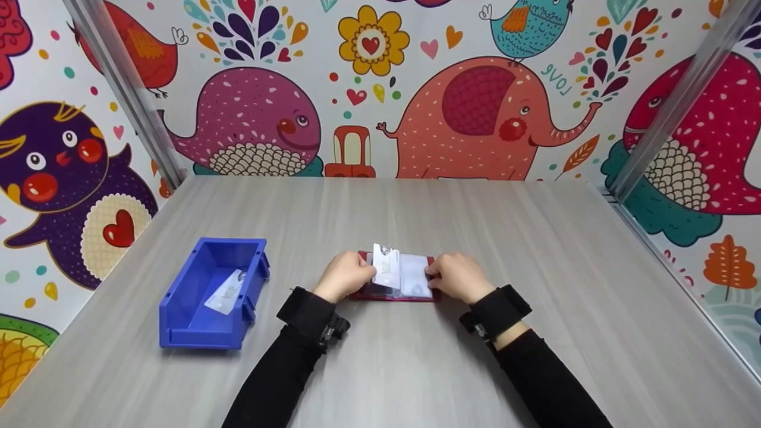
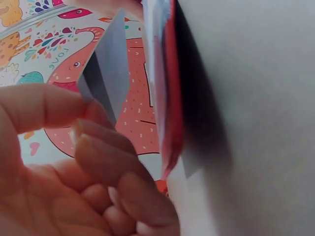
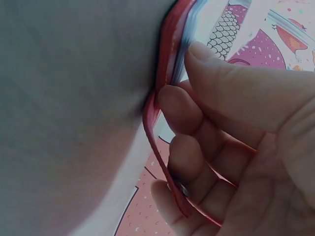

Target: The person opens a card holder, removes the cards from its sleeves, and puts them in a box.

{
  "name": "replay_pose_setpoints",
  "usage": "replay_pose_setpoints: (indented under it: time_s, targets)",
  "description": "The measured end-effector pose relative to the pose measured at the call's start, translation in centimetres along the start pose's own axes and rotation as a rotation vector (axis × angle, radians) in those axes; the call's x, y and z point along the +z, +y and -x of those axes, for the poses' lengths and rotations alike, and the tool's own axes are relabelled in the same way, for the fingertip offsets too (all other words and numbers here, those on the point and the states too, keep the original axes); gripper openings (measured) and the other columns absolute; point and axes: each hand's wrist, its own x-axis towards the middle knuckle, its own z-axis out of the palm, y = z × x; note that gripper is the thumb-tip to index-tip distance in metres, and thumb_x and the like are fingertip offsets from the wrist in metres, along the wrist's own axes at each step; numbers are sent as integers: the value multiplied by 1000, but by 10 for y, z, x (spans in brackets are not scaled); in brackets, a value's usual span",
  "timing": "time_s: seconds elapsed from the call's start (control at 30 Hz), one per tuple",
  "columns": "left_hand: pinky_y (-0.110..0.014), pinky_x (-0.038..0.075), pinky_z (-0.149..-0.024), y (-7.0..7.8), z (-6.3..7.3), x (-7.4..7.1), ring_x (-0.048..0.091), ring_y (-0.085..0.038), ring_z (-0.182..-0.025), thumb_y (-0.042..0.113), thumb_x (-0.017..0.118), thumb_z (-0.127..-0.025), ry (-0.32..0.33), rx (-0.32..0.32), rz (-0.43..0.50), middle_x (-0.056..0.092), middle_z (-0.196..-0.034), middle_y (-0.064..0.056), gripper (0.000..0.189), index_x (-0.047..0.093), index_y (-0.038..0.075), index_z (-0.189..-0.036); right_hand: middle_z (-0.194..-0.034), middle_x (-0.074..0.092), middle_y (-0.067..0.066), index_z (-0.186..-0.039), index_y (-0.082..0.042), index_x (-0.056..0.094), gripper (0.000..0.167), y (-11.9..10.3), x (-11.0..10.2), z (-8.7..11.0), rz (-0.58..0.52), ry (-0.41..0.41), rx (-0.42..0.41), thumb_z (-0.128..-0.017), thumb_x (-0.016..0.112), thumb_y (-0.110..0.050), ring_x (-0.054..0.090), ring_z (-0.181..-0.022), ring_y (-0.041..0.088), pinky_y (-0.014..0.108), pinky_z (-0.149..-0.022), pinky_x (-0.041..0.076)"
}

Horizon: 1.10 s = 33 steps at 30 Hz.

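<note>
A red card holder (image 1: 416, 279) lies spread on the table with its clear sleeves showing. My left hand (image 1: 345, 274) pinches a white printed card (image 1: 386, 266) between thumb and fingers, tilted up over the holder's left half. In the left wrist view the card (image 2: 110, 59) stands apart from the holder's red edge (image 2: 170, 73) on the side shown. At the holder's right edge, my right hand (image 1: 461, 276) grips the sleeves and cover. The right wrist view shows its thumb on the sleeves and a red strap (image 3: 158, 147) with a metal snap against the other fingers.
On the left of the table stands a blue plastic bin (image 1: 196, 339). Another white card (image 1: 227, 292) leans inside it. Patterned panels (image 1: 368, 89) with cartoon animals border the wood-grain table (image 1: 380, 208) at the back and sides, joined by metal posts.
</note>
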Motion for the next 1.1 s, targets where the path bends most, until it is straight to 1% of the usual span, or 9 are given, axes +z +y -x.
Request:
replay_pose_setpoints:
  time_s: [0.13,0.2,0.27,0.4,0.5,0.63,0.77,0.9,1.1]
  targets:
    - [-25,29,-49,5,5,-2,37,-11,-47,9,56,-80,7,26,7,37,-46,8,36,44,18,-48,-97,73,11,-101,-7,79,22,0,-1,0,-1,-2,-2,-79,83,-11,67,-87,31,46,-77,52]
    - [-24,29,-49,8,7,-5,38,-11,-47,9,56,-80,7,40,12,39,-46,8,35,46,18,-48,-96,73,11,-99,-7,79,21,0,0,0,-1,-4,-6,-79,83,-10,67,-86,30,46,-76,52]
    - [-24,28,-47,10,10,-8,37,-10,-46,9,56,-80,6,53,22,38,-46,8,34,44,18,-49,-94,73,10,-97,-7,79,19,0,0,0,-3,-5,-8,-79,83,-10,66,-84,29,46,-76,52]
    - [-23,24,-44,16,15,-16,33,-9,-43,9,54,-81,-8,51,45,33,-48,9,36,38,19,-51,-92,73,10,-96,-7,79,19,0,-1,0,-4,-1,-12,-78,83,-10,66,-83,29,45,-76,51]
    - [-23,23,-45,19,20,-23,31,-8,-44,9,54,-82,-12,50,55,32,-49,9,36,36,19,-52,-90,72,9,-94,-8,80,17,1,-1,0,-2,8,-16,-77,84,-10,66,-81,28,46,-72,52]
    - [-24,21,-48,23,27,-33,29,-9,-48,9,55,-83,-1,61,61,30,-52,7,35,37,18,-54,-82,69,6,-85,-10,78,11,0,-1,0,0,11,-20,-76,84,-10,62,-72,24,45,-67,51]
    - [-26,18,-49,23,35,-43,24,-10,-48,11,55,-83,11,79,66,26,-53,6,37,35,17,-54,-79,67,5,-82,-10,76,9,0,-1,0,2,5,-17,-77,84,-10,59,-70,23,44,-65,50]
    - [-26,18,-50,20,40,-53,23,-10,-49,11,56,-82,41,91,63,25,-53,6,38,33,17,-53,-82,69,6,-85,-10,77,10,0,-2,0,3,0,-5,-78,84,-11,61,-72,24,45,-67,50]
    - [-26,21,-50,12,49,-70,26,-11,-50,10,55,-81,69,83,73,26,-54,6,35,34,18,-55,-88,71,8,-93,-8,79,15,-1,-1,0,12,-5,-11,-79,83,-10,63,-77,25,45,-71,51]
